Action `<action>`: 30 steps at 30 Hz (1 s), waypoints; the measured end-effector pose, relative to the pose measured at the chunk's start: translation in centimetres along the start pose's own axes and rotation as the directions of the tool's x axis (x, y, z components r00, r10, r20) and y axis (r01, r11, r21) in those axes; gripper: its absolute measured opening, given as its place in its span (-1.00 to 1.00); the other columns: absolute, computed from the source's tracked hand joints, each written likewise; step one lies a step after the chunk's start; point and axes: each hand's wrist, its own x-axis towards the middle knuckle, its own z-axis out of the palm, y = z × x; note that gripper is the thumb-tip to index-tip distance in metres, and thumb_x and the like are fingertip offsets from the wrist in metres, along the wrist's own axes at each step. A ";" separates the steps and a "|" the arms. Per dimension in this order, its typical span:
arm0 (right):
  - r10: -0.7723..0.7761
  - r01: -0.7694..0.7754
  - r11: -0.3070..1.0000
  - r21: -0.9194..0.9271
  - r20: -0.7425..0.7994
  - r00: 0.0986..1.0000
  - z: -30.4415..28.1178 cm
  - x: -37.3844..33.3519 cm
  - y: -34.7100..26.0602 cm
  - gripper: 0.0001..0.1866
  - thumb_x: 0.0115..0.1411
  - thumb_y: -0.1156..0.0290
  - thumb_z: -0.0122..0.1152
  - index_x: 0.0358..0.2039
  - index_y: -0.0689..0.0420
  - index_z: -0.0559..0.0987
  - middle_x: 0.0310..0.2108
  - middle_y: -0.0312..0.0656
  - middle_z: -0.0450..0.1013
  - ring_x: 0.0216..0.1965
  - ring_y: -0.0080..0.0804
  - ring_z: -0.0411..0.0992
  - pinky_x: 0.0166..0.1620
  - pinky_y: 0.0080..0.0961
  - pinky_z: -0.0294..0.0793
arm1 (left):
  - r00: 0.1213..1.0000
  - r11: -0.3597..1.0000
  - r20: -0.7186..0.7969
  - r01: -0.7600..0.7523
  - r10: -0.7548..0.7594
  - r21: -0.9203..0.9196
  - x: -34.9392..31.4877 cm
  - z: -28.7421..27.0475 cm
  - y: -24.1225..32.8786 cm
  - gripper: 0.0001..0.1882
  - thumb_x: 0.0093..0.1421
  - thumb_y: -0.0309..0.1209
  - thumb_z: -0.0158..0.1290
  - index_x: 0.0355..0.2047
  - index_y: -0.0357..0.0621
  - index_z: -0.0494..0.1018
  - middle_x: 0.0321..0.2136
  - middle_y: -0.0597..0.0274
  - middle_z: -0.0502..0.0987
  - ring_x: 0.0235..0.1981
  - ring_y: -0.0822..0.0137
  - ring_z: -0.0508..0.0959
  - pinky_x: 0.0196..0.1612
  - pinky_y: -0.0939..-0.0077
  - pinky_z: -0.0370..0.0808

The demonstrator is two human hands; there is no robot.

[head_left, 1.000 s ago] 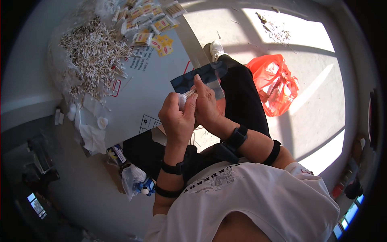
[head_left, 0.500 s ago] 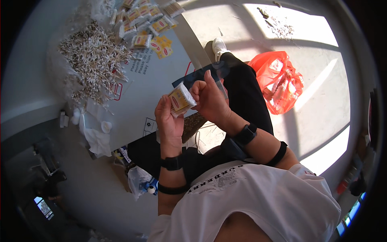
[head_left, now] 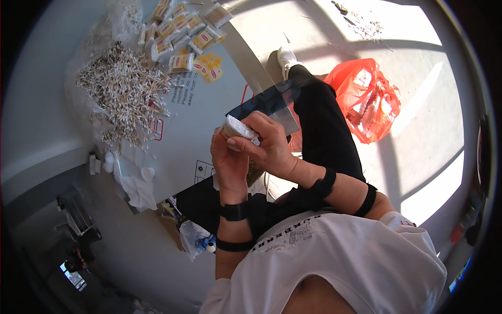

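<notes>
A pack of cotton swabs (head_left: 241, 127) is held between my two hands, its white swab tips facing up and its label mostly turned from sight. My left hand (head_left: 230, 159) grips the pack's left side. Around the right side close the thumb and fingers of my right hand (head_left: 272, 149). On the table's left lies a large heap of loose cotton swabs (head_left: 123, 86). Beyond it sit several filled swab packs (head_left: 180, 27) with yellow labels. Loose yellow label cards (head_left: 208, 68) rest beside them.
The pale table (head_left: 178, 141) has its corner near my knees. A dark, clear-edged sheet (head_left: 261, 107) sticks out past its edge. To the right on the floor stands a red plastic bag (head_left: 366, 99), with scattered swabs (head_left: 368, 30) farther off. Crumpled white paper (head_left: 137, 191) hangs at the near table edge.
My right hand has come in from beside the pack and closed on it, its raised thumb now down. The pack has turned so its swab tips show instead of its label.
</notes>
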 end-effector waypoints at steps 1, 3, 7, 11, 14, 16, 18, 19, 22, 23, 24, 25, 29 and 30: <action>0.050 -0.049 0.998 0.031 -0.010 0.999 -0.2 0.1 0.2 -0.64 0.05 0.27 0.42 -0.37 0.29 0.49 -0.51 -0.19 0.37 -0.49 -0.48 0.31 -0.41 -0.57 0.30 | 0.996 0.998 -0.063 -0.055 0.058 0.039 0.1 0.9 -0.3 -0.56 0.29 -0.02 0.00 -0.09 -0.15 0.42 -0.21 0.27 0.52 -0.13 0.38 0.52 -0.01 0.41 0.44; 0.067 -0.067 0.996 0.060 -0.004 0.998 -0.1 0.2 0.4 -0.68 0.07 0.31 0.41 -0.40 0.29 0.49 -0.52 -0.22 0.37 -0.49 -0.52 0.31 -0.40 -0.57 0.30 | 0.995 0.993 -0.054 -0.077 0.082 0.085 0.1 0.6 -0.2 -0.58 0.29 -0.05 0.01 -0.11 -0.16 0.42 -0.20 0.26 0.52 -0.13 0.38 0.52 0.00 0.41 0.44; 0.301 -0.306 0.920 0.246 0.060 0.952 0.0 -0.2 1.8 -0.74 0.13 0.34 0.35 -0.42 0.27 0.50 -0.53 -0.33 0.38 -0.46 -0.66 0.28 -0.40 -0.62 0.30 | 0.992 0.980 -0.059 -0.098 0.109 0.171 0.1 0.6 -0.5 -0.66 0.31 -0.15 0.02 -0.16 -0.20 0.42 -0.23 0.24 0.52 -0.16 0.41 0.52 0.00 0.46 0.43; 0.376 -0.391 0.910 0.139 0.122 0.918 -0.8 0.5 3.6 -0.76 0.23 0.33 0.25 -0.44 0.25 0.51 -0.52 -0.37 0.41 -0.45 -0.75 0.31 -0.41 -0.70 0.30 | 0.979 0.927 -0.086 -0.143 0.183 0.347 0.2 -0.7 -1.1 -0.70 0.31 -0.20 0.03 -0.22 -0.22 0.42 -0.29 0.24 0.52 -0.23 0.44 0.52 -0.10 0.51 0.46; 0.455 -0.445 0.867 0.223 0.005 0.890 0.0 1.2 5.2 -0.70 0.20 0.32 0.26 -0.52 0.29 0.47 -0.67 -0.34 0.29 -0.57 -0.72 0.19 -0.54 -0.57 0.21 | 0.986 0.930 -0.116 -0.072 0.122 0.362 0.3 -0.4 -1.0 -0.78 0.28 -0.27 0.07 -0.25 -0.19 0.43 -0.32 0.26 0.54 -0.32 0.44 0.54 -0.28 0.52 0.49; 0.467 -0.471 0.857 0.211 0.069 0.881 0.1 2.1 5.8 -0.68 0.23 0.28 0.22 -0.54 0.26 0.48 -0.66 -0.37 0.31 -0.59 -0.72 0.20 -0.56 -0.58 0.20 | 0.966 0.840 -0.180 -0.059 0.184 0.539 0.7 -1.5 -1.0 -0.76 0.31 -0.26 0.04 -0.28 -0.22 0.42 -0.35 0.25 0.52 -0.39 0.46 0.52 -0.31 0.54 0.50; 0.647 -0.693 0.705 0.150 0.264 0.716 -0.2 3.5 5.7 -0.70 0.32 0.22 0.10 -0.44 0.17 0.55 -0.57 -0.39 0.41 -0.56 -0.73 0.29 -0.48 -0.72 0.28 | 0.949 0.878 -0.238 -0.074 0.207 0.472 1.3 -0.4 -0.3 -0.76 0.30 -0.27 0.05 -0.25 -0.23 0.43 -0.38 0.23 0.53 -0.43 0.44 0.53 -0.32 0.54 0.50; 0.641 -0.678 0.701 0.223 0.220 0.735 0.3 4.2 6.7 -0.71 0.27 0.27 0.16 -0.50 0.21 0.55 -0.62 -0.38 0.38 -0.59 -0.68 0.27 -0.55 -0.62 0.26 | 0.937 0.925 -0.285 -0.089 0.203 0.369 1.7 -0.2 0.1 -0.75 0.30 -0.27 0.05 -0.25 -0.24 0.43 -0.40 0.22 0.54 -0.44 0.43 0.53 -0.35 0.54 0.48; 0.674 -0.691 0.663 0.287 0.171 0.718 2.0 9.2 5.8 -0.75 0.28 0.27 0.14 -0.42 0.20 0.56 -0.55 -0.34 0.43 -0.54 -0.65 0.34 -0.48 -0.66 0.34 | 0.917 0.939 -0.333 -0.108 0.221 0.325 2.3 -1.7 1.7 -0.75 0.30 -0.26 0.05 -0.25 -0.24 0.44 -0.42 0.21 0.54 -0.46 0.43 0.52 -0.40 0.57 0.45; 0.655 -0.672 0.654 0.347 0.184 0.733 2.7 11.3 5.8 -0.75 0.27 0.25 0.15 -0.36 0.21 0.54 -0.49 -0.30 0.45 -0.50 -0.62 0.37 -0.43 -0.64 0.39 | 0.916 0.916 -0.332 -0.083 0.225 0.393 2.3 -2.4 1.9 -0.75 0.30 -0.26 0.05 -0.26 -0.24 0.44 -0.43 0.21 0.54 -0.47 0.43 0.51 -0.42 0.58 0.44; 0.638 -0.657 0.636 0.404 0.204 0.743 3.5 13.7 5.8 -0.74 0.27 0.24 0.15 -0.30 0.22 0.53 -0.43 -0.25 0.47 -0.46 -0.58 0.40 -0.39 -0.62 0.43 | 0.903 0.920 -0.354 -0.100 0.244 0.380 2.3 -2.7 2.1 -0.75 0.30 -0.26 0.05 -0.26 -0.24 0.44 -0.43 0.21 0.54 -0.47 0.43 0.51 -0.42 0.58 0.44; 0.551 -0.590 0.640 0.491 0.242 0.799 4.2 16.5 5.6 -0.70 0.26 0.21 0.16 -0.26 0.24 0.51 -0.39 -0.22 0.47 -0.42 -0.54 0.42 -0.36 -0.59 0.45 | 0.907 0.904 -0.342 -0.088 0.247 0.419 2.5 -2.9 2.4 -0.76 0.30 -0.28 0.05 -0.27 -0.23 0.44 -0.43 0.22 0.54 -0.47 0.45 0.51 -0.43 0.59 0.42; 0.489 -0.566 0.646 0.512 0.292 0.822 7.9 23.9 3.6 -0.63 0.26 0.19 0.17 -0.18 0.29 0.47 -0.31 -0.11 0.49 -0.32 -0.45 0.47 -0.25 -0.52 0.48 | 0.898 0.861 -0.352 -0.057 0.266 0.505 2.5 -3.4 4.1 -0.83 0.28 -0.34 0.06 -0.31 -0.21 0.46 -0.46 0.24 0.54 -0.50 0.46 0.48 -0.41 0.60 0.40; 0.502 -0.585 0.657 0.475 0.303 0.810 8.8 24.1 3.4 -0.65 0.27 0.21 0.16 -0.17 0.28 0.48 -0.30 -0.11 0.50 -0.30 -0.45 0.47 -0.24 -0.53 0.47 | 0.878 0.866 -0.383 -0.069 0.288 0.495 2.3 -3.9 4.9 -0.83 0.28 -0.34 0.06 -0.31 -0.21 0.46 -0.46 0.24 0.54 -0.50 0.46 0.48 -0.41 0.60 0.40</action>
